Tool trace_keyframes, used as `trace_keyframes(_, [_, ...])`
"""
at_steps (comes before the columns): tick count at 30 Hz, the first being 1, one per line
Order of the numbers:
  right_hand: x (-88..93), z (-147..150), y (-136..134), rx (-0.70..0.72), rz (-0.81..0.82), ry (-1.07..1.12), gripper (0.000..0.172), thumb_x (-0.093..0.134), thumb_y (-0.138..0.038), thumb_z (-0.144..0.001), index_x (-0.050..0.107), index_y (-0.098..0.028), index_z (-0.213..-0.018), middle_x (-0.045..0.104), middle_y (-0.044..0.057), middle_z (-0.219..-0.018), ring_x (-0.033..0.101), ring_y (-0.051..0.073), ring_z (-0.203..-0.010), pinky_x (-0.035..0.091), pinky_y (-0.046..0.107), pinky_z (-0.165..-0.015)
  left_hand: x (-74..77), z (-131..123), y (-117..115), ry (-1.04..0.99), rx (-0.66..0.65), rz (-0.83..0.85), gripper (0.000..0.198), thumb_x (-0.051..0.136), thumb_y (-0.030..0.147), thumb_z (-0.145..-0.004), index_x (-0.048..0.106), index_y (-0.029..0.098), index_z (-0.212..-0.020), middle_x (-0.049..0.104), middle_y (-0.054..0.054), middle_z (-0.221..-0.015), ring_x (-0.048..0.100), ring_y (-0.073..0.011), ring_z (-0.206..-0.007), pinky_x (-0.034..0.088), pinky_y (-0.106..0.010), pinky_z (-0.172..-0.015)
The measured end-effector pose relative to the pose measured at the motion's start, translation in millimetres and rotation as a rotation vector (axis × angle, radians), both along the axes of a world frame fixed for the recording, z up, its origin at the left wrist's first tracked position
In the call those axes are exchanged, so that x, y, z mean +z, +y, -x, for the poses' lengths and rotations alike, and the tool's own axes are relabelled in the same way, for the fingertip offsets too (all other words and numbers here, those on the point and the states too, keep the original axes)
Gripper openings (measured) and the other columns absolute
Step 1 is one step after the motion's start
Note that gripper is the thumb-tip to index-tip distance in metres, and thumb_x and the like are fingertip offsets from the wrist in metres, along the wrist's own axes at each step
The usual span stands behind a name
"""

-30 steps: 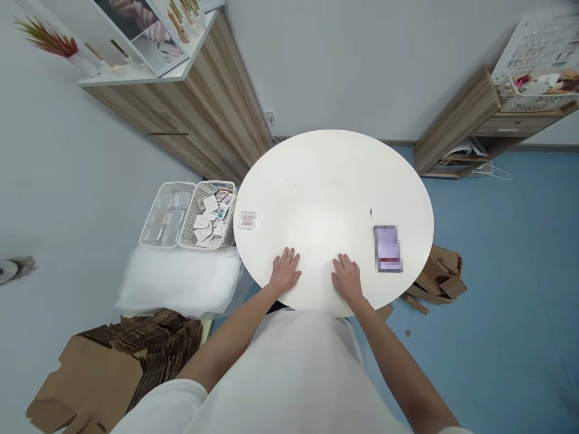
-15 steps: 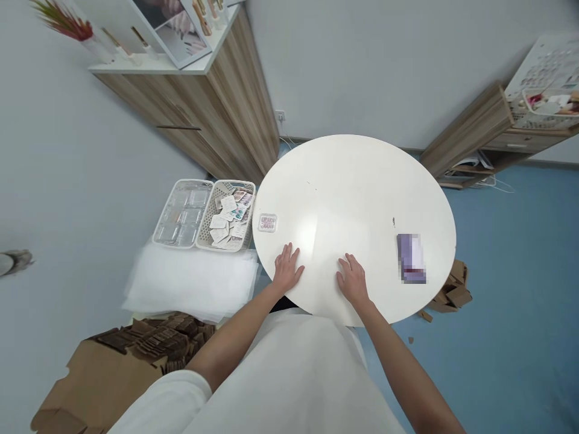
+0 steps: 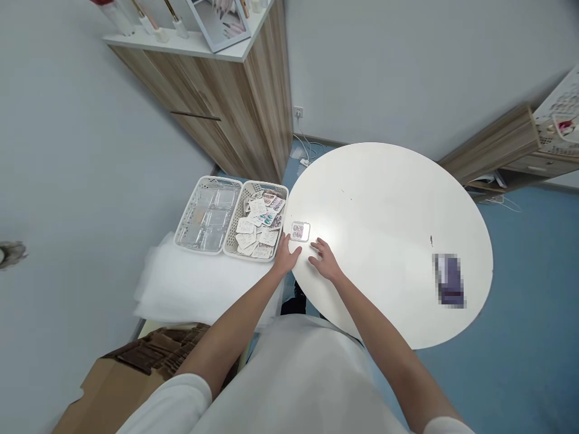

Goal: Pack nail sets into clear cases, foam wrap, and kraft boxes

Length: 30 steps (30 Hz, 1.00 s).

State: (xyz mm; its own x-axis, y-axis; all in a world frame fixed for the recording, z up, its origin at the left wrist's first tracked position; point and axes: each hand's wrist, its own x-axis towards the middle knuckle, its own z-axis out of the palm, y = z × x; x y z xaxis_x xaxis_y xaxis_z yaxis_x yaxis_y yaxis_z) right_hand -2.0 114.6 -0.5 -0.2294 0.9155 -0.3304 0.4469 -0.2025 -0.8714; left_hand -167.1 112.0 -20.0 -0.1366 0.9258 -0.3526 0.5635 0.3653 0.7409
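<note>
A small clear plastic case (image 3: 300, 231) with pink and dark press-on nails inside lies flat at the left edge of the round white table (image 3: 389, 199). My left hand (image 3: 286, 255) is at the case's near left corner, thumb and fingers apart. On the other side, my right hand (image 3: 325, 260) hovers or rests just right of the case, its fingers spread and slightly bent. Neither hand holds anything. Whether the left fingertips touch the case I cannot tell.
Left of the table stand a white basket of printed cards (image 3: 256, 235) and a white basket of clear plastic boxes (image 3: 208, 211). White sheets (image 3: 203, 283) lie below them. A blurred purple item (image 3: 449, 280) sits at the table's right. Cardboard (image 3: 122, 386) is stacked at lower left.
My view has turned left. Both hands have moved left across the table, from resting flat on its near part to either side of the small clear case.
</note>
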Motion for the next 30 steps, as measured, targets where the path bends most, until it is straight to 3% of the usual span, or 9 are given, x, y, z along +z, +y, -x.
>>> trace_keyframes(3, [-2.2, 17, 5, -0.057, 0.112, 0.122, 0.051, 0.054, -0.027, -0.072, 0.044, -0.023, -0.122, 0.020, 0.007, -0.143, 0.031, 0.021, -0.127, 0.035, 0.039, -0.100, -1.9, 2, 2, -0.055, -0.015, 0.024, 0.064, 0.050, 0.037, -0.078, 0.025, 0.018, -0.134, 0.018, -0.010, -0.144, 0.018, -0.0244, -0.132, 0.027, -0.040, -0.104])
trace_keyframes(7, [-4.4, 28, 5, -0.105, 0.162, 0.215, 0.054, 0.054, -0.027, -0.072, 0.043, -0.025, -0.124, 0.023, 0.005, -0.143, 0.033, 0.021, -0.126, 0.035, 0.039, -0.100, 1.6, 2, 1, -0.051, -0.030, 0.019, 0.061, 0.053, 0.030, -0.075, 0.031, 0.018, -0.132, 0.027, -0.008, -0.141, 0.020, -0.0250, -0.131, 0.021, -0.041, -0.107])
trace_keyframes(13, [-8.3, 14, -7, -0.158, 0.134, 0.196, 0.056, 0.054, -0.024, -0.070, 0.041, -0.025, -0.125, 0.027, 0.006, -0.140, 0.039, 0.020, -0.122, 0.034, 0.039, -0.101, 4.1, -8, -7, -0.147, -0.034, 0.015, 0.057, 0.050, 0.027, -0.076, 0.034, 0.017, -0.130, 0.034, -0.008, -0.137, 0.029, -0.0236, -0.127, 0.030, -0.038, -0.103])
trace_keyframes(20, [-0.5, -40, -41, -0.269, 0.002, 0.063, 0.050, 0.055, -0.024, -0.071, 0.046, -0.024, -0.120, 0.036, 0.006, -0.133, 0.045, 0.018, -0.115, 0.037, 0.036, -0.099, 6.9, -50, -25, -0.254, -0.180, -0.038, 0.053, 0.049, 0.026, -0.078, 0.037, 0.020, -0.129, 0.038, -0.006, -0.135, 0.036, -0.0200, -0.124, 0.036, -0.033, -0.099])
trace_keyframes(30, [13.9, -153, -116, -0.288, -0.085, -0.133, 0.037, 0.049, -0.024, -0.074, 0.054, -0.021, -0.110, 0.046, 0.008, -0.122, 0.054, 0.019, -0.101, 0.046, 0.036, -0.086, 23.7, -134, -66, -0.198, -0.507, -0.136, 0.039, 0.053, 0.022, -0.072, 0.057, 0.018, -0.111, 0.053, -0.005, -0.120, 0.049, -0.0209, -0.110, 0.039, -0.034, -0.097])
